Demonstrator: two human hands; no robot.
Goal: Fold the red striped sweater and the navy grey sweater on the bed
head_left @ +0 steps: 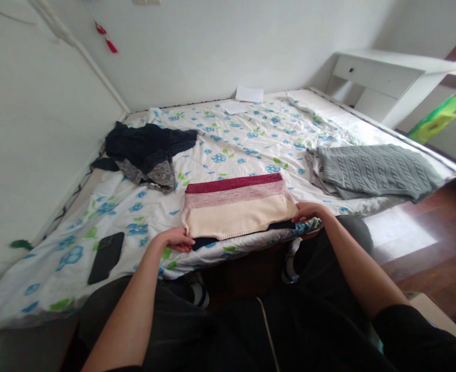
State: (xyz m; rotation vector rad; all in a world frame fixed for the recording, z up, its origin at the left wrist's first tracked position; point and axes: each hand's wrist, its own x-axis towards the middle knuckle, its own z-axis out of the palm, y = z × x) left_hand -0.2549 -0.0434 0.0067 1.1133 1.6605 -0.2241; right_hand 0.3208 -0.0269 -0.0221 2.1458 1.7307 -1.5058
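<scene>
A folded sweater (235,212) lies at the near edge of the bed, banded dark red, mottled pink and cream, with dark navy cloth showing beneath its near hem. My left hand (176,239) pinches its near left corner, the fingers closed over the cloth. At the near right corner my right hand (307,211) grips the sweater's edge, some of its fingers hidden underneath. Between the two hands the fabric is spread fairly flat.
A crumpled dark navy and grey garment (150,150) lies at the left. Folded grey cable-knit clothing (378,170) is at the right. A black phone (106,257) rests near the front left on the flowered sheet (220,155). Papers (249,94) lie by the wall; a white desk (382,77) stands beyond.
</scene>
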